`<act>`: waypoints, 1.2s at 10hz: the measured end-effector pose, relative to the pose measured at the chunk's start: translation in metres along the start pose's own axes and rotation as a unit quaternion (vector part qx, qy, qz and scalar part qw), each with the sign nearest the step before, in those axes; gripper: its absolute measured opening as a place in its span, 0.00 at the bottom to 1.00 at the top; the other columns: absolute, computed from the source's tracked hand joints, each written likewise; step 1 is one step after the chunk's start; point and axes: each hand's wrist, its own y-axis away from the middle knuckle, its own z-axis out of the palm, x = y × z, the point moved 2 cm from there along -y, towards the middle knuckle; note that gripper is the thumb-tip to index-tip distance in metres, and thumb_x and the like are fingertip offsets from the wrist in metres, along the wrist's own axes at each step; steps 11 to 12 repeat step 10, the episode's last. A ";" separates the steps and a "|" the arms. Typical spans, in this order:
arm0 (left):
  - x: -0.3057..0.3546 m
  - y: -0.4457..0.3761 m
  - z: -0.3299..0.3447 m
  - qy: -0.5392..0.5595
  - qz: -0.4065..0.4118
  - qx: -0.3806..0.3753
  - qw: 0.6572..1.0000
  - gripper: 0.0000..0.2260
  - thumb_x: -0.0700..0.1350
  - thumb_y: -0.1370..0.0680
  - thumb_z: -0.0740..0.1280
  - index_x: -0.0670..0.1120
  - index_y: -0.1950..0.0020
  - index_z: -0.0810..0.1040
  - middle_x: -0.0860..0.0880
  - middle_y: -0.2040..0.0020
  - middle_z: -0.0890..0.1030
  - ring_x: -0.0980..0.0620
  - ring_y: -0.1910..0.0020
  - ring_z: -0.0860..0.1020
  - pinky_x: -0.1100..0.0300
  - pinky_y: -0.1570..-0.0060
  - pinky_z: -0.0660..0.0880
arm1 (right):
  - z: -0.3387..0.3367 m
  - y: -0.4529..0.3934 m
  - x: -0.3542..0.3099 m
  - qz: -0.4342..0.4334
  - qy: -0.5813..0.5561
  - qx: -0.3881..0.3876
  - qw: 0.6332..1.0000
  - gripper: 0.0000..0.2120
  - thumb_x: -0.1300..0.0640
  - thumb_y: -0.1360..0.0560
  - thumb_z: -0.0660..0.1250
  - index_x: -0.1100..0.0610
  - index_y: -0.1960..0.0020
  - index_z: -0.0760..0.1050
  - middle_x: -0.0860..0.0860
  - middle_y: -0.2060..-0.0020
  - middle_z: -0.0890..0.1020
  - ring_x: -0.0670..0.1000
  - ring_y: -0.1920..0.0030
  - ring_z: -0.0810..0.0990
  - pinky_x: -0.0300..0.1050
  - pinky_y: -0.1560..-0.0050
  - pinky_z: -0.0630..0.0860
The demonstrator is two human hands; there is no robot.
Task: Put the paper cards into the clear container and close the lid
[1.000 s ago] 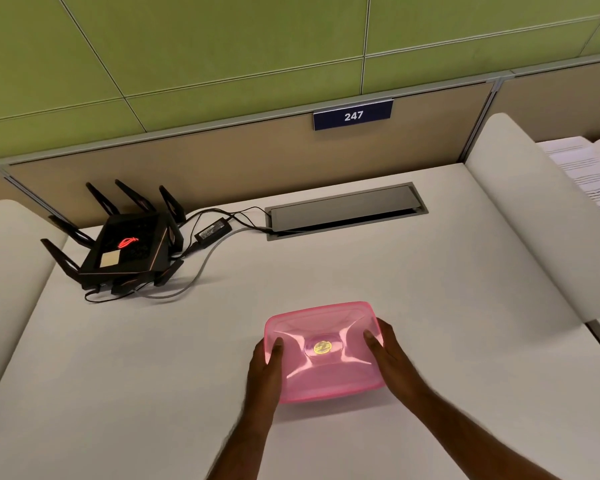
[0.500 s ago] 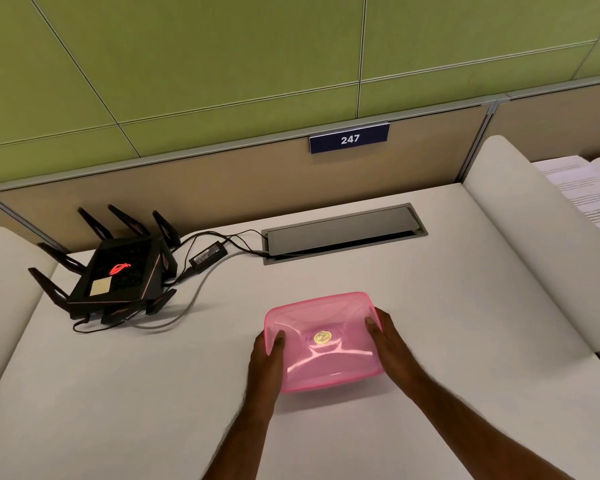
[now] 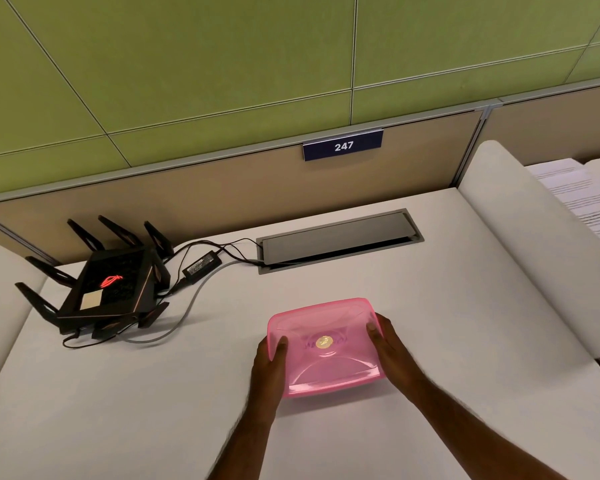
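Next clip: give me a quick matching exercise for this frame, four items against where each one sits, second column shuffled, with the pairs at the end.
Items:
1. pink container
2. black router
3. number plate 247
4. printed papers

Places:
A. on the partition above the desk
B. far right, beyond the white divider
C. between the left hand and the right hand
D. back left of the desk, cables attached

Pairs: 1-C, 2-D, 3-A, 4-B

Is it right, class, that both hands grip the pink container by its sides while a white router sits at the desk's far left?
Not quite. The head view shows the router is black, not white. Left hand and right hand do grip the pink container by its sides.
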 end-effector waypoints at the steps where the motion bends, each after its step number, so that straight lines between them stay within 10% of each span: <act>1: -0.001 0.001 -0.001 -0.010 0.007 -0.001 1.000 0.21 0.58 0.18 0.63 0.51 0.28 0.71 0.49 0.37 0.80 0.47 0.40 0.79 0.44 0.38 0.78 | 0.000 -0.001 0.001 -0.008 0.000 -0.008 1.000 0.24 0.44 0.18 0.55 0.51 0.24 0.64 0.48 0.34 0.76 0.44 0.35 0.76 0.33 0.46 0.78; 7: -0.005 -0.002 -0.019 -0.090 0.035 -0.027 0.995 0.27 0.65 0.19 0.58 0.52 0.25 0.67 0.49 0.32 0.77 0.46 0.35 0.77 0.45 0.33 0.74 | -0.009 0.002 -0.004 0.067 0.105 -0.009 0.992 0.31 0.40 0.18 0.54 0.49 0.18 0.51 0.50 0.24 0.65 0.54 0.24 0.65 0.54 0.24 0.61; 12: -0.031 0.024 -0.043 -0.224 0.122 0.072 0.964 0.23 0.58 0.16 0.53 0.52 0.22 0.66 0.49 0.25 0.72 0.47 0.26 0.69 0.51 0.28 0.67 | -0.025 0.037 0.004 -0.048 0.186 0.036 0.981 0.22 0.43 0.16 0.53 0.52 0.29 0.72 0.50 0.37 0.79 0.50 0.34 0.76 0.56 0.31 0.70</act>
